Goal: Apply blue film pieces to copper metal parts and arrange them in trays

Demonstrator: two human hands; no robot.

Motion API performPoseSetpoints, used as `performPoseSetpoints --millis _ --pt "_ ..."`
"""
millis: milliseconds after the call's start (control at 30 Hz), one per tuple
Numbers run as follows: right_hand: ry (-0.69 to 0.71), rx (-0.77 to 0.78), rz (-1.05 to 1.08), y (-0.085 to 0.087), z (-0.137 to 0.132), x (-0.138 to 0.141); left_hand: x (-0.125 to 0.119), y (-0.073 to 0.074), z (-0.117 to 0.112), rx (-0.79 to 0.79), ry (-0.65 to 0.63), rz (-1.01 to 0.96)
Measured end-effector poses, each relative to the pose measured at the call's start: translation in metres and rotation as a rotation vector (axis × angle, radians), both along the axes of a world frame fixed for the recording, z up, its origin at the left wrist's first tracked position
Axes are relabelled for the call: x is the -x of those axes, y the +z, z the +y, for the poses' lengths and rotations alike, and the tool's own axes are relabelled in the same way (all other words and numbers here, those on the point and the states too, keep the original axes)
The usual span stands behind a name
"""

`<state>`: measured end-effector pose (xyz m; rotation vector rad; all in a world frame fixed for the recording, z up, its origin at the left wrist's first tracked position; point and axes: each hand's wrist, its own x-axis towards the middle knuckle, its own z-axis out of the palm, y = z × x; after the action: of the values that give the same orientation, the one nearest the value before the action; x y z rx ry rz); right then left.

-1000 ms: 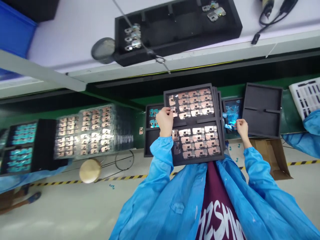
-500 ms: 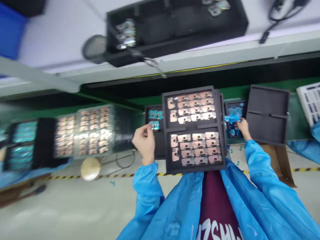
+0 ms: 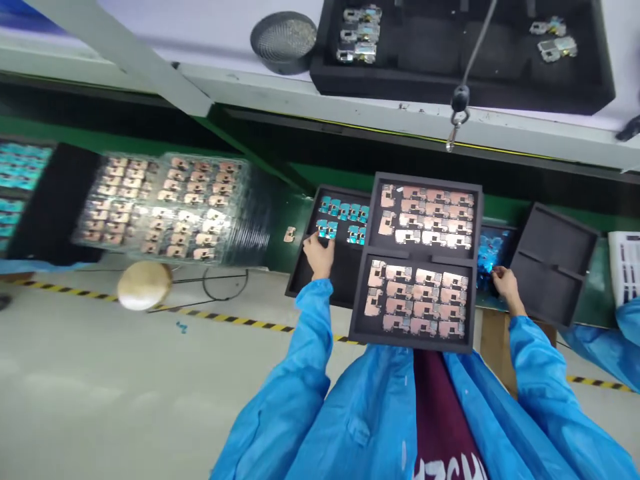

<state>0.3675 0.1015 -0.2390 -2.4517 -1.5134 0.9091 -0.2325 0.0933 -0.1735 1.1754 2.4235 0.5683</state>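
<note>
A black two-compartment tray (image 3: 417, 252) filled with copper-coloured metal parts lies in front of me on a stack. My left hand (image 3: 319, 256) reaches into a second black tray (image 3: 306, 267) to its left, fingers closed at a blue-filmed part (image 3: 327, 230) in the rows there. My right hand (image 3: 504, 281) rests on the right, its fingers curled at a pile of blue film pieces (image 3: 489, 257); what they grip is hidden.
An empty black tray (image 3: 553, 263) leans at the right, a white grid tray (image 3: 624, 263) beyond it. Stacked clear trays of copper parts (image 3: 165, 207) lie at the left. A hook (image 3: 454, 127) hangs overhead under a shelf tray (image 3: 450, 67). Another person's blue sleeve (image 3: 607, 347) is at right.
My left hand left the upper compartment of the copper-part tray and moved left into the tray of blue-filmed parts. My right hand shifted slightly onto the blue film pile. The view swung left.
</note>
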Motion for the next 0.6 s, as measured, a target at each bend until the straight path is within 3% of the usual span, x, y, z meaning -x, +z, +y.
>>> performPoseSetpoints --millis 100,200,400,600 --pt "0.042 -0.053 0.033 -0.009 -0.001 0.003 0.001 -0.012 0.014 0.097 0.100 0.021" --pt "0.066 -0.107 0.095 -0.011 -0.004 0.008 0.005 -0.012 0.019 0.139 0.123 0.029" --pt "0.075 -0.250 0.233 0.002 -0.010 0.001 0.006 0.013 0.023 0.113 0.002 -0.039" --pt "0.163 -0.340 0.256 0.031 -0.018 0.006 0.003 0.034 0.033 0.042 -0.195 -0.155"
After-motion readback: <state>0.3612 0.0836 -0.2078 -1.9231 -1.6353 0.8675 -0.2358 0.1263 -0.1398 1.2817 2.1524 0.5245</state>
